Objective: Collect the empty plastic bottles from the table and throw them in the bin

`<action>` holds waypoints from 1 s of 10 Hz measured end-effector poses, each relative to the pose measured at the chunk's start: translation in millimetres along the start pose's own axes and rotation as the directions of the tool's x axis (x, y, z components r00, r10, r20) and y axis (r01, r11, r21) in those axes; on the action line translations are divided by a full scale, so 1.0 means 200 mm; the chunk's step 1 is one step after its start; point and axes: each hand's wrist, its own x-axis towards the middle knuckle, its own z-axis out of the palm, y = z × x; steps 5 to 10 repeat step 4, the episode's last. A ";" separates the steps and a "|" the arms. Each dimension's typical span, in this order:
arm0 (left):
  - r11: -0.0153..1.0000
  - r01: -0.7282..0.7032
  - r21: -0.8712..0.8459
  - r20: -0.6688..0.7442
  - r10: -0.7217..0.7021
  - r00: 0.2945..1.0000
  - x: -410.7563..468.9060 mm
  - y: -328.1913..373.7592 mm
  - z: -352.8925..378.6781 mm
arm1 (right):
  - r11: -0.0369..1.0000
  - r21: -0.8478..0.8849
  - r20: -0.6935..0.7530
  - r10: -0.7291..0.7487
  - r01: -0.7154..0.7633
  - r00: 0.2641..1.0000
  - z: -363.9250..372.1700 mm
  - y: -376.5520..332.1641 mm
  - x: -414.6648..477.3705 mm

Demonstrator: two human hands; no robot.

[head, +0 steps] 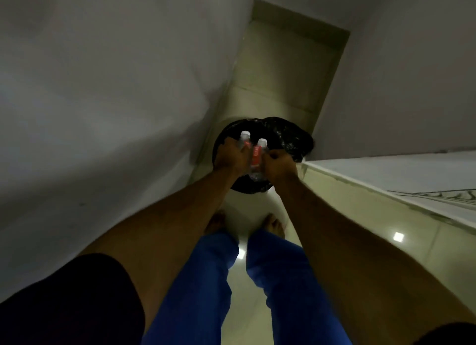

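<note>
A round bin point(291, 138) lined with a black bag stands on the floor in a narrow corner. Over its mouth I hold two clear plastic bottles with white caps and red labels. My left hand point(230, 157) is closed around the left bottle point(244, 138). The right bottle point(257, 155) sits between both hands, with my right hand point(279, 165) gripping it from the right. The lower parts of both bottles are hidden by my fingers.
A grey wall point(103, 99) runs close on the left. On the right a white ledge point(399, 174) rises beside the bin. My bare feet point(273, 223) and blue trousers stand on glossy pale tiles just short of the bin. A tiled passage stretches beyond it.
</note>
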 end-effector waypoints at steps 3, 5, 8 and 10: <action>0.980 -0.017 -0.197 -0.042 0.009 0.999 -0.50 0.10 -0.16 | 0.984 0.176 -0.011 0.011 -0.009 1.000 -0.16 -0.05 -0.41; 0.971 -0.025 -0.240 -0.014 0.022 1.000 -0.75 0.20 -0.29 | 0.964 0.267 -0.051 0.034 -0.019 0.998 -0.26 -0.10 -0.64; 0.971 -0.025 -0.240 -0.014 0.022 1.000 -0.75 0.20 -0.29 | 0.964 0.267 -0.051 0.034 -0.019 0.998 -0.26 -0.10 -0.64; 0.971 -0.025 -0.240 -0.014 0.022 1.000 -0.75 0.20 -0.29 | 0.964 0.267 -0.051 0.034 -0.019 0.998 -0.26 -0.10 -0.64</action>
